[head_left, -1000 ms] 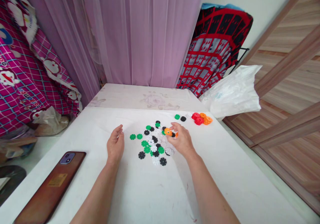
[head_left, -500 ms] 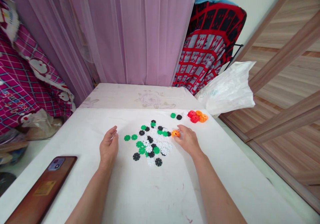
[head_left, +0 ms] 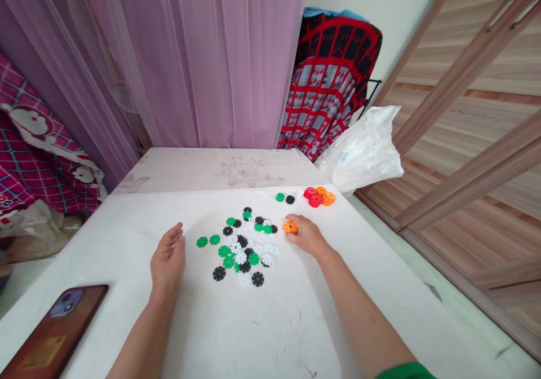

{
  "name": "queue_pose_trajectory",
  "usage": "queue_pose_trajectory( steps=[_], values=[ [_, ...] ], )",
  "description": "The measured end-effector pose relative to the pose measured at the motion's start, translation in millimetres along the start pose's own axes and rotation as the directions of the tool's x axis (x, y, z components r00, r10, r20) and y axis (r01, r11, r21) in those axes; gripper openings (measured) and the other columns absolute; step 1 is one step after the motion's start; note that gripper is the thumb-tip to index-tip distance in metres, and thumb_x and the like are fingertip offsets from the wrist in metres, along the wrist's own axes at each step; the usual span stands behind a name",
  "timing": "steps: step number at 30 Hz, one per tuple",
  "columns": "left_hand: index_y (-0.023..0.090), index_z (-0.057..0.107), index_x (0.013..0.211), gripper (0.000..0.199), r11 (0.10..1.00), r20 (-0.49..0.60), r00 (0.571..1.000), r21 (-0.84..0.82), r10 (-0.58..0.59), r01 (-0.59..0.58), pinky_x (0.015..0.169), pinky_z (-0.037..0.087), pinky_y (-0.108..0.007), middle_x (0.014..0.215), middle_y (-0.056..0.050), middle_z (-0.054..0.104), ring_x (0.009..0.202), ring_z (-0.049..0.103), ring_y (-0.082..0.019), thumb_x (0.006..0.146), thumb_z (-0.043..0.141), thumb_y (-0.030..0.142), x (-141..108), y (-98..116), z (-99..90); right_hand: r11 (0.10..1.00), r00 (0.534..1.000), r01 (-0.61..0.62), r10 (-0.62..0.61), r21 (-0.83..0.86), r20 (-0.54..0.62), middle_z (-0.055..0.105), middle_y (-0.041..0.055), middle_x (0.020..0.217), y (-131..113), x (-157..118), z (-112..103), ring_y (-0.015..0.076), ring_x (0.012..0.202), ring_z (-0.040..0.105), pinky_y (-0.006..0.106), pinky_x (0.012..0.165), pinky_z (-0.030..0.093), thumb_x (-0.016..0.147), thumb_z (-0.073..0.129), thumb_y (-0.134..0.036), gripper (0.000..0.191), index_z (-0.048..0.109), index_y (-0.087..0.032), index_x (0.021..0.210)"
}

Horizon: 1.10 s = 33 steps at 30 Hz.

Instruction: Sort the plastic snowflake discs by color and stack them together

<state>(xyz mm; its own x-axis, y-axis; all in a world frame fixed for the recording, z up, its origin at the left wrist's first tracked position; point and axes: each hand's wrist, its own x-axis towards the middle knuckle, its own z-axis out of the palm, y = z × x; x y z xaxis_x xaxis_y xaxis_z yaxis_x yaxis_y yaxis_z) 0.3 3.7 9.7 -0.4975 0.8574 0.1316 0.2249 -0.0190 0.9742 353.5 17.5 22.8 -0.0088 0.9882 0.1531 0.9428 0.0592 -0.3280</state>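
Observation:
A loose pile of green, black and white notched discs [head_left: 244,243] lies in the middle of the white-covered table [head_left: 253,334]. Left of it rests my left hand [head_left: 168,260], its fingers apart and nothing in it. My right hand [head_left: 306,234], at the pile's right side, holds an orange disc piece [head_left: 290,227] between thumb and fingers. Farther back on the right sit red discs [head_left: 313,196] beside orange discs [head_left: 327,197]. A single green disc [head_left: 280,197] and a black disc [head_left: 290,199] lie to their left.
A brown phone [head_left: 54,331] lies at the table's left front. A white plastic bag [head_left: 363,150] stands by the right back corner. Behind the table hang purple curtains [head_left: 203,57], with wooden cabinet doors [head_left: 473,142] to the right.
The view has turned slightly to the right, so the whole scene sits farther left. My right hand has drawn the orange disc piece slightly away from the pile.

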Motion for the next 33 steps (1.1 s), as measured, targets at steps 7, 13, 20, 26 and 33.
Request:
queue_pose_trajectory(
  steps=[7, 13, 20, 26, 33],
  values=[
    [0.027, 0.066, 0.117, 0.039, 0.997, -0.019, 0.999, 0.067, -0.047, 0.048, 0.105, 0.044, -0.044, 0.115, -0.006, 0.07, 0.112, 0.063, -0.023, 0.079, 0.057, 0.035, 0, 6, -2.1, 0.941, 0.927, -0.34, 0.336, 0.007, -0.168, 0.069, 0.0104, 0.104, 73, 0, -11, 0.0274, 0.096, 0.065, 0.04, 0.084, 0.047, 0.074, 0.064, -0.029, 0.054, 0.053, -0.02, 0.126],
    [0.027, 0.066, 0.117, 0.041, 0.994, -0.018, 1.0, 0.108, -0.009, 0.011, 0.106, 0.044, -0.043, 0.115, -0.005, 0.07, 0.111, 0.064, -0.024, 0.079, 0.058, 0.039, -1, 7, -4.5, 0.863, 0.824, -0.499, 0.501, 0.082, -0.264, 0.07, 0.0113, 0.1, 121, 16, -23, 0.0297, 0.089, 0.067, 0.042, 0.077, 0.047, 0.07, 0.066, -0.033, 0.063, 0.047, -0.021, 0.129],
    [0.027, 0.066, 0.117, 0.041, 0.99, -0.019, 1.0, 0.14, -0.001, 0.003, 0.106, 0.045, -0.043, 0.115, -0.004, 0.07, 0.111, 0.064, -0.024, 0.079, 0.057, 0.04, -5, 17, -3.4, 0.842, 0.811, -0.527, 0.539, 0.117, -0.229, 0.069, 0.0091, 0.096, 138, 38, -30, 0.0291, 0.09, 0.067, 0.04, 0.077, 0.047, 0.068, 0.07, -0.035, 0.068, 0.047, -0.021, 0.131],
    [0.029, 0.066, 0.117, 0.042, 0.988, -0.013, 1.0, 0.154, -0.007, 0.009, 0.108, 0.043, -0.043, 0.117, -0.003, 0.069, 0.112, 0.063, -0.024, 0.078, 0.058, 0.041, -5, 13, -5.0, 0.84, 0.814, -0.528, 0.543, 0.129, -0.207, 0.068, 0.0109, 0.106, 141, 43, -31, 0.0293, 0.098, 0.065, 0.04, 0.083, 0.046, 0.071, 0.069, -0.035, 0.072, 0.044, -0.018, 0.136],
    [0.028, 0.066, 0.119, 0.043, 0.987, -0.008, 1.0, 0.163, -0.011, 0.012, 0.108, 0.043, -0.043, 0.116, -0.005, 0.07, 0.112, 0.063, -0.025, 0.079, 0.057, 0.042, -4, 15, -5.6, 0.821, 0.79, -0.475, 0.556, 0.317, -0.256, 0.065, 0.0116, 0.116, 141, 35, -23, 0.0271, 0.103, 0.063, 0.038, 0.089, 0.046, 0.067, 0.07, -0.034, 0.075, 0.043, -0.017, 0.135]
  ],
)
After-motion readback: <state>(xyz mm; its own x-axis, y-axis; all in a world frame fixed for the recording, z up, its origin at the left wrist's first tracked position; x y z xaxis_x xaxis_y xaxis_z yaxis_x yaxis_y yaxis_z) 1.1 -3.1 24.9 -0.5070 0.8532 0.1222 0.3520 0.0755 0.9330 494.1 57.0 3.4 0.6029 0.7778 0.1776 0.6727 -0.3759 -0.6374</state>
